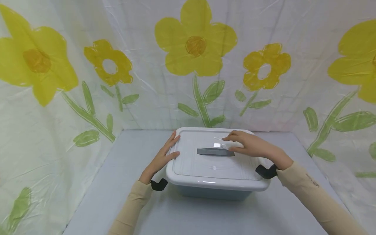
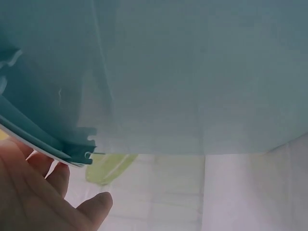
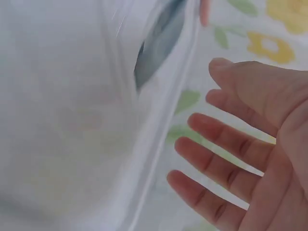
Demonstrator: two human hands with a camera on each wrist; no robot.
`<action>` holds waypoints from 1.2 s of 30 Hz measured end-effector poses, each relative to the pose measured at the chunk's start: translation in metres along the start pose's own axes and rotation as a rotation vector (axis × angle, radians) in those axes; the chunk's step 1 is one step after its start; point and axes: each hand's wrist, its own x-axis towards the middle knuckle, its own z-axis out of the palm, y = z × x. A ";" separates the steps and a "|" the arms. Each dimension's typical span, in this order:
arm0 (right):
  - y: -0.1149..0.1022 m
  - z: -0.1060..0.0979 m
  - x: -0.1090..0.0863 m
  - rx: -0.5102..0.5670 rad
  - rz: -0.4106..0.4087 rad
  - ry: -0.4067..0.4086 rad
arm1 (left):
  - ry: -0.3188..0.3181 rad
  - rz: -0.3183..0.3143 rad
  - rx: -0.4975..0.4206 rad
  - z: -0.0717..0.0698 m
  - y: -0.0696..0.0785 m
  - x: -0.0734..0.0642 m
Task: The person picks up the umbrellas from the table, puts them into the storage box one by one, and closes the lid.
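Note:
A storage box (image 1: 214, 193) with blue-grey walls carries a white lid (image 1: 191, 168), which has a grey handle (image 1: 213, 152) across its middle. My left hand (image 1: 162, 159) touches the lid's left edge with fingers extended. In the left wrist view, its fingertips meet the rim beside the bluish box wall (image 2: 159, 86). My right hand (image 1: 254, 144) is over the lid's right half, fingertips close to the handle's right end. The right wrist view shows those fingers (image 3: 219, 161) spread and holding nothing, apart from the lid surface. What the box contains is hidden.
The box stands on a pale tabletop (image 1: 117, 182). Behind and at both sides hangs a white curtain (image 1: 141, 107) printed with yellow flowers. Black wrist mounts (image 1: 159, 184) sit below both hands, close to the box's sides.

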 end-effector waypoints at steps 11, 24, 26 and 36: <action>0.056 0.025 -0.066 0.066 0.230 0.181 | -0.061 0.016 -0.048 0.000 -0.005 0.003; 0.072 0.069 -0.067 0.559 0.262 0.278 | -0.061 0.030 -0.051 0.000 -0.010 0.006; 0.071 0.069 -0.066 0.553 0.279 0.279 | -0.059 0.041 -0.055 0.000 -0.010 0.005; 0.071 0.074 -0.067 0.551 0.323 0.288 | -0.056 0.040 -0.056 0.002 -0.012 0.001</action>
